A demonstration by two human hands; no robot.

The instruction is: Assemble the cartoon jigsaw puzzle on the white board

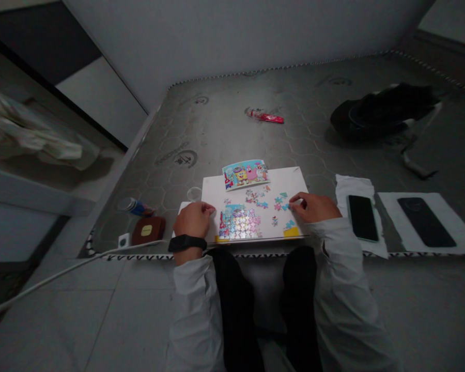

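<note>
A partly joined jigsaw puzzle (240,223) lies on a white board (213,188), with a glittery surface in blue, pink and red. My left hand (194,223), a black band on its wrist, rests at the board's left edge. Its fingers are curled, and whatever they hold, if anything, is hidden. On the right side of the board my right hand (315,206) has thumb and forefinger closed at a small blue puzzle piece among loose puzzle pieces (281,197). More pieces lie above the joined part. A cartoon picture card (246,174) lies at the board's far edge.
Right of the board, a phone (363,218) lies on white paper, with a dark flat slab (426,222) beyond it. A brown case (149,230), a can (137,206) and a white cable (81,262) are at left. Farther back are a red packet (269,117) and a black bag-like item (380,113).
</note>
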